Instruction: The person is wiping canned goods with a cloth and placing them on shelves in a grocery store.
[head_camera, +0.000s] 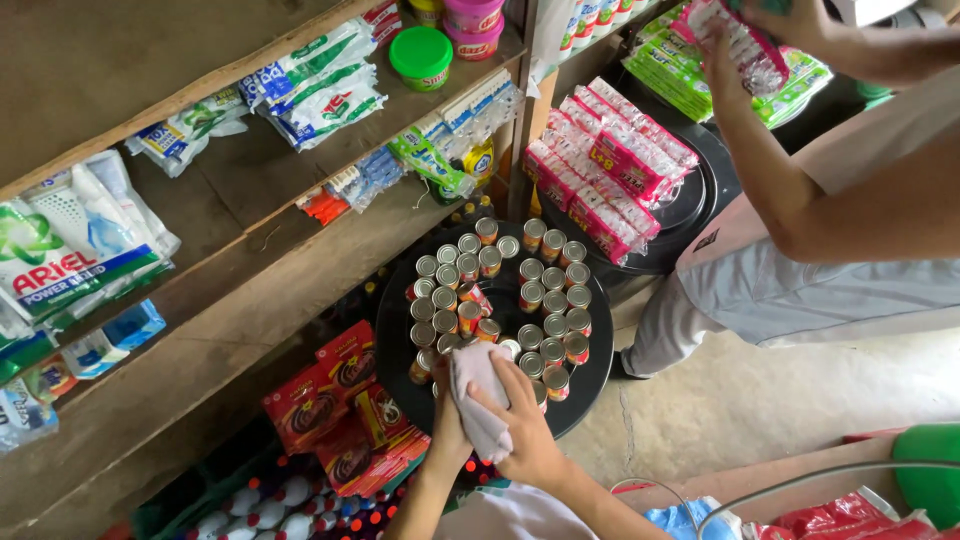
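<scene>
Head view: the right hand (528, 432) presses a pale pink cloth (478, 395) with curled fingers onto the near edge of the round black tray (590, 375). The left hand (447, 425) sits under the cloth, its fingers hidden, so I cannot tell their grip. The small tins (500, 295) lie straight ahead of both hands, the right hand nearer them, while another person's arm (790, 190) works beside the pink packets (610, 165).

Wooden shelves (250, 200) run along the left side — old, brown and dusty. A wooden post (522, 110) stands between them. The floor (760, 400) is grey concrete with a thin crack — daylight falls on it.
</scene>
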